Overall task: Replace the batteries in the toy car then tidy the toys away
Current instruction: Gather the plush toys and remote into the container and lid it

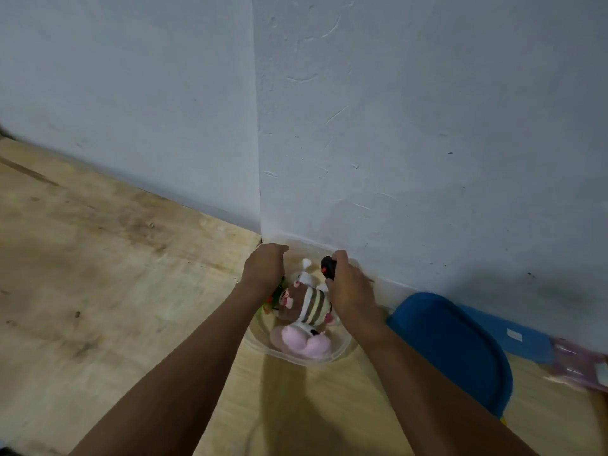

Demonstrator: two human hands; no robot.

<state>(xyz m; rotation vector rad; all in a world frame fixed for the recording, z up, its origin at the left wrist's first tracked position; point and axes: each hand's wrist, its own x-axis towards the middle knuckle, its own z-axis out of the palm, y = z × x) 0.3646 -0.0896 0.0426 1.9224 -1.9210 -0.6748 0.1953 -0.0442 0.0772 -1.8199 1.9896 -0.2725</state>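
Tidying away: the right hand (349, 292) wraps its fingers round a black remote (328, 267), with plush toys (309, 305) below them in the clear tub (291, 357). The left hand (263, 268) has its fingers curled, but what they hold cannot be told. The next move is likely to lower the remote and let go.

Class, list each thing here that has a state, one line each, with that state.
Tub: open, toys inside.
Lid: off, lying beside the tub.
Striped soft toy: lying in the tub.
Remote: gripped by right hand, above the tub.
Left hand: curled at tub rim; grip hidden.
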